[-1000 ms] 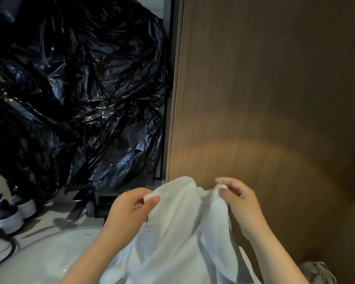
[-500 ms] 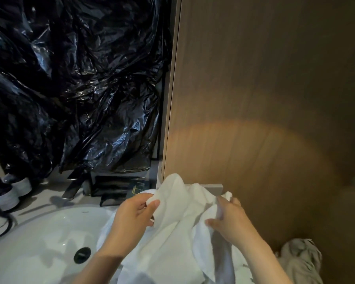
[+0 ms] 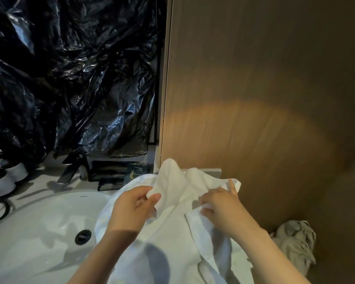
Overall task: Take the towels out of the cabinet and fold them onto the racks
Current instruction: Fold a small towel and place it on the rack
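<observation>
Left hand [image 3: 131, 210] and right hand [image 3: 223, 206] each pinch the white towel [image 3: 172, 232], draped over the sink [image 3: 39, 232]; wooden panel [image 3: 254, 99] far right, black plastic [image 3: 70, 78] far left.

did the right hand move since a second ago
Yes. The right hand has dropped: it was about level with the lower edge of the black bag, and now sits well below it, nearer the sink, pinching the white towel.

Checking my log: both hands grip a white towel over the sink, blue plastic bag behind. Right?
No: the plastic bag is black, per the head view. Left hand and right hand do grip the white towel over the sink.
</observation>
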Available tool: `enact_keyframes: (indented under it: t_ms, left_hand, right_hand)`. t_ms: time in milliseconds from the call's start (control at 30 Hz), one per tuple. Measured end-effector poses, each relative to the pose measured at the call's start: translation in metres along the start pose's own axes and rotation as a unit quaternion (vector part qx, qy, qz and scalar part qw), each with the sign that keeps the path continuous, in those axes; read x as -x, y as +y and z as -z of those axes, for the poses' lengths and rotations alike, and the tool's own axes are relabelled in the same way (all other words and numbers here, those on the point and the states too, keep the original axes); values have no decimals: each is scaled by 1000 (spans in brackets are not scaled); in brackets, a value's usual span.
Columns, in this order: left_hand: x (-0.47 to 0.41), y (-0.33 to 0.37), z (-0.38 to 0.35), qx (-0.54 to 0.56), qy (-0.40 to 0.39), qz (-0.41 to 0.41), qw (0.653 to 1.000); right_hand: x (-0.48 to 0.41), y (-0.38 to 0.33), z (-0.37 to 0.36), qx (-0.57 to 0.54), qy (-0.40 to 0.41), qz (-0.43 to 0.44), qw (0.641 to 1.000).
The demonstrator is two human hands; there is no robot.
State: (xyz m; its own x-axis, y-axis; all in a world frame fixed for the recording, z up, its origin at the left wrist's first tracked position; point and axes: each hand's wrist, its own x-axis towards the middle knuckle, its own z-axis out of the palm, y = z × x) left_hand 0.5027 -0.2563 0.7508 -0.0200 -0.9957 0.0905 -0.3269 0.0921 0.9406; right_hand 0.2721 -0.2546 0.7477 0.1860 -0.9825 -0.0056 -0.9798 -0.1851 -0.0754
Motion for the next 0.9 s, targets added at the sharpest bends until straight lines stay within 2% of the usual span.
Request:
enact_keyframes:
  t_ms: [67, 133, 200, 267, 333, 467, 667, 767, 900]
  left_hand:
    - [0, 3, 3, 39, 20, 17, 999]
    - [1, 7, 5, 58, 33, 18, 998]
    - [2, 10, 7, 51, 26, 4, 998]
    - [5, 14, 8, 35, 3, -11, 999]
    - [8, 17, 8, 34, -15, -18, 999]
    - [13, 18, 10, 52, -26, -10, 998]
    - [17, 17, 12, 85, -31, -2, 996]
    - [18, 19, 14, 83, -28, -11, 996]
    - [18, 21, 14, 85, -34, -15, 996]
  right_hand:
    - [6, 3, 5, -144, 39, 15, 989]
    - [12, 2, 12, -300, 71, 32, 951]
    - [14, -2, 17, -389, 104, 45, 914]
    - [13, -6, 21, -432, 111, 52, 893]
    - [11, -9, 25, -442, 79, 45, 893]
    - [10, -12, 25, -363, -23, 11, 931]
    - [11, -20, 30, -293, -56, 1, 954]
    - [12, -24, 36, -312, -18, 31, 949]
    - [14, -31, 46, -424, 126, 97, 891]
